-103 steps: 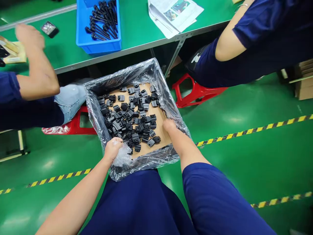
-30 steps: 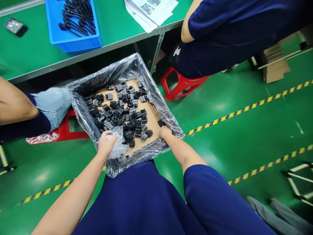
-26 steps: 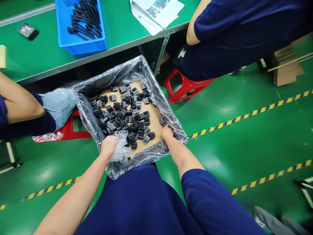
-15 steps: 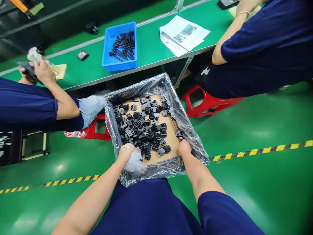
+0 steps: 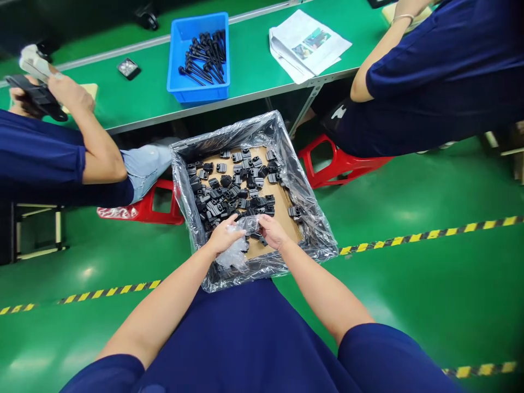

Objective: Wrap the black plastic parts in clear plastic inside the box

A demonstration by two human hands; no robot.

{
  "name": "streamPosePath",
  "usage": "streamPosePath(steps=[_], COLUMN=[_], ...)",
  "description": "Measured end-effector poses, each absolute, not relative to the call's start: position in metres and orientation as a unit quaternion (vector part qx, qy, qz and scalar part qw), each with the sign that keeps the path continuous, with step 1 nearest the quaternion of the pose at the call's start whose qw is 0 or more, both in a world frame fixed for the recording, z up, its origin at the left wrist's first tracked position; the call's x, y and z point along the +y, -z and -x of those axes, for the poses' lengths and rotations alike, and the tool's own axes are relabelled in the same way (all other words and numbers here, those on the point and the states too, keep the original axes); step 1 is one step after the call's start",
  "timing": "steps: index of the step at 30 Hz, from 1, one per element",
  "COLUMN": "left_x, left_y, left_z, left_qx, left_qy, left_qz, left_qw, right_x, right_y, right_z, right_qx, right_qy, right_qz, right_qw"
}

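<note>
Both hands meet over the near edge of the box (image 5: 286, 164), which rests on the person's lap. The left hand (image 5: 223, 236) is closed around a small clear bag (image 5: 235, 252), bunching the film just below its knuckles. The right hand (image 5: 272, 230) pinches the bag's upper edge with curled fingers, so the bag hangs between the two hands. Whether anything lies inside the bag cannot be told.

The box is cardboard, lined with a clear liner (image 5: 315, 234) that spills over its rim. Dozens of black parts (image 5: 229, 188) lie loose on its floor, thickest toward the left and middle, and a few sit apart by the right wall.

Beyond the box stands a green bench (image 5: 254, 71). On it sit a blue bin (image 5: 200, 90) of black rods and, to the right, a stack of papers (image 5: 307, 46). Two co-workers in dark blue sit on red stools (image 5: 339, 164), one at each side.
</note>
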State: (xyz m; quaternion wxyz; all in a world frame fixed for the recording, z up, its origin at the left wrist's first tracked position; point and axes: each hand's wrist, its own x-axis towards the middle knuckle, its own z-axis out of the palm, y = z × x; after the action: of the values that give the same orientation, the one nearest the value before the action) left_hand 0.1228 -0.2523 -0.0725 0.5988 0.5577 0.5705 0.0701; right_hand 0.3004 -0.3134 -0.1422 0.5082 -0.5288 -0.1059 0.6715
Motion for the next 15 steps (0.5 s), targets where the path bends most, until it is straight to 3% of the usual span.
streamPosePath(steps=[7,12,15], left_x=[-0.249,-0.253,-0.254], left_y=[0.075,0.075,0.075], left_z=[-0.102,-0.104,-0.103], left_qx=[0.641,0.577,0.643], left_qy=[-0.068,-0.108,-0.083], left_qz=[-0.609,-0.650,-0.596], left_qw=[0.462,0.483,0.473], right_x=[-0.303,-0.301,-0.280], right_y=[0.107,0.102,0.129], right_z=[-0.277,-0.261,-0.279], right_qx=[-0.401,-0.448,-0.326], right_qy=[-0.390,-0.500,-0.513], right_qz=[0.670,0.587,0.646], right_qw=[0.488,0.452,0.461])
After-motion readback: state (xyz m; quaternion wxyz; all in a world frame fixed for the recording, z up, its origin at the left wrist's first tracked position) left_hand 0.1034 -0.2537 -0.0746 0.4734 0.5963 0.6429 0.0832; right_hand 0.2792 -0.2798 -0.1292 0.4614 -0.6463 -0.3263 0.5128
